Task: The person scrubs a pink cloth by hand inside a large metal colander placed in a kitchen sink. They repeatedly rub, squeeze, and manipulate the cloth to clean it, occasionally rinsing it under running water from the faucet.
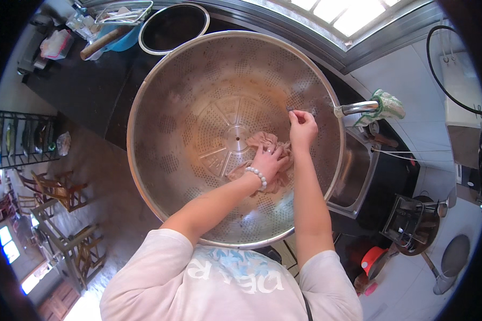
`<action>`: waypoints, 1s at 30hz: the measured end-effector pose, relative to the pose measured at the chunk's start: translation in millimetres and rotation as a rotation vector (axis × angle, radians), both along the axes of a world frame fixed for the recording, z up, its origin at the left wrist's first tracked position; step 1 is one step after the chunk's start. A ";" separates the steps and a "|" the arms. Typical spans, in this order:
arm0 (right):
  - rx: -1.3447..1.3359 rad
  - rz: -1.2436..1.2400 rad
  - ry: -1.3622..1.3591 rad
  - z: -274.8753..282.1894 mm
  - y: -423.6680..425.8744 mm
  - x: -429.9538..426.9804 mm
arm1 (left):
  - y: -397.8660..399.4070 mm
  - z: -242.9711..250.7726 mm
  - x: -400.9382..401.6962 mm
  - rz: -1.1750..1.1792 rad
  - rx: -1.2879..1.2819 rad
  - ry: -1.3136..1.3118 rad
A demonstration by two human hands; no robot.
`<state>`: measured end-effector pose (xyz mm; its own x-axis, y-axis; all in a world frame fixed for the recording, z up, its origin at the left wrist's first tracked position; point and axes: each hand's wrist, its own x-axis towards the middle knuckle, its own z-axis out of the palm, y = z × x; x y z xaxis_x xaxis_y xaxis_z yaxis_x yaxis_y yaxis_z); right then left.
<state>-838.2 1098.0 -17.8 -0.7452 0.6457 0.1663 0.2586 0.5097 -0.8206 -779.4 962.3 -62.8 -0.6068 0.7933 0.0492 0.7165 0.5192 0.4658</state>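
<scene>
A large perforated stainless-steel drum (176, 100), like a washing-machine tub, lies before me with its round mouth facing up. Inside it, my left hand (270, 163), with a beaded bracelet at the wrist, grips a bunched pinkish-brown cloth (261, 139) against the drum's lower right side. My right hand (304, 129) is raised a little, to the right of the cloth. Between its thumb and index finger is a tiny dark piece (290, 108), too small to identify. Brownish stains mark the metal around the drum's hub (237, 139).
A chrome faucet (359, 107) wrapped in a green-and-white cloth (385, 105) juts beside the rim. Below it is a steel sink (349, 172). A black round vessel (174, 28) and a blue basin (126, 39) with a wooden-handled tool (104, 42) stand on the dark counter (92, 88).
</scene>
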 end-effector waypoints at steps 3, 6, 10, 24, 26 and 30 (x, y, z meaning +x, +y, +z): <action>-0.046 0.018 0.012 26.7 -7.3 26.0 | -2.6 1.9 -21.1 0.116 -0.029 -0.097; -0.086 0.065 0.019 65.6 -13.2 52.3 | -39.8 41.6 -80.5 0.341 0.027 -0.083; 0.038 0.326 -0.442 33.1 -26.8 81.9 | -55.2 51.9 -153.6 0.517 -0.126 0.015; 0.101 0.553 -1.020 -40.3 -116.3 120.8 | -24.5 -17.8 -93.6 -0.208 -0.222 0.165; 0.128 0.541 -1.003 -45.9 -120.8 120.1 | -36.3 -25.8 -92.3 -0.515 -0.018 0.223; 0.139 0.490 -0.932 -35.2 -118.1 115.5 | -40.9 8.0 -148.1 -0.010 -0.126 0.103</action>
<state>-722.7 979.8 -53.0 -0.7901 0.2599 -0.5551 0.4965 0.8024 -0.3310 -927.5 921.3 -54.8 -0.5959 0.8030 0.0109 0.7626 0.5616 0.3210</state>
